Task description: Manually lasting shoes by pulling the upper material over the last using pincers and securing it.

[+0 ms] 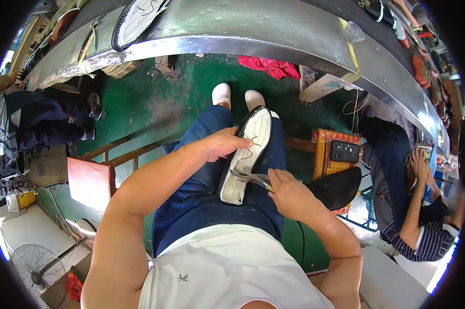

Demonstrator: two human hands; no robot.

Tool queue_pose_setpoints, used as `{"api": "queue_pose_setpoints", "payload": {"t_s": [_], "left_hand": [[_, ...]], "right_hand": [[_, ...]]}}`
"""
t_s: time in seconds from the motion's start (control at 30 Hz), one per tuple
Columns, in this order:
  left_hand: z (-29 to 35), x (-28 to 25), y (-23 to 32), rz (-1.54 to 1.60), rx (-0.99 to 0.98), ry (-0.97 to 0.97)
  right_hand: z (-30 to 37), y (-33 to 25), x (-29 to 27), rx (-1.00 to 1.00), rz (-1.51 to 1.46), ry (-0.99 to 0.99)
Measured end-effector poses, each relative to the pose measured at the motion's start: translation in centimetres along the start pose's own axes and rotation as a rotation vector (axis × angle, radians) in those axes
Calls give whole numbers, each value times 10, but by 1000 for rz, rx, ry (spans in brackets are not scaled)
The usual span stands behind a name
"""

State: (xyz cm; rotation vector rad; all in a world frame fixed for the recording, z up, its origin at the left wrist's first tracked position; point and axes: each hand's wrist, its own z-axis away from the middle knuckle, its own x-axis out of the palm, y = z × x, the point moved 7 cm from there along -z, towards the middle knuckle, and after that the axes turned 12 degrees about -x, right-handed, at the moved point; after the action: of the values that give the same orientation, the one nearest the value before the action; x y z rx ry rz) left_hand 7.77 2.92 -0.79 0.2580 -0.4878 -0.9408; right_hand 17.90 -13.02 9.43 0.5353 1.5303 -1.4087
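Note:
Across my lap lies a shoe [254, 129], its bottom turned up. The bottom is pale white with a dark, ruffled edge and a few pen lines. My left hand [226, 144] grips its left side, the thumb pressed on the pale face and the other fingers partly hidden. In my right hand [286, 188] is a pair of metal pincers [247, 176], held by the handles. Their head rests over the narrower half of the shoe, near its middle. Whether the jaws pinch anything I cannot make out.
A metal-edged bench [232, 44] curves across the front, with another shoe bottom [137, 23] and a clear cup [353, 32] on it. To my right, a phone [344, 151] lies on a woven seat [322, 149]. People sit at both sides; a fan [38, 275] stands lower left.

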Motion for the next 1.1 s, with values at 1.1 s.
{"api": "queue_pose_setpoints", "payload": {"t_s": [1.1], "left_hand": [[10,30,-69,-316,694,596]], "right_hand": [[66,21,116,283,-901,-422]]}}
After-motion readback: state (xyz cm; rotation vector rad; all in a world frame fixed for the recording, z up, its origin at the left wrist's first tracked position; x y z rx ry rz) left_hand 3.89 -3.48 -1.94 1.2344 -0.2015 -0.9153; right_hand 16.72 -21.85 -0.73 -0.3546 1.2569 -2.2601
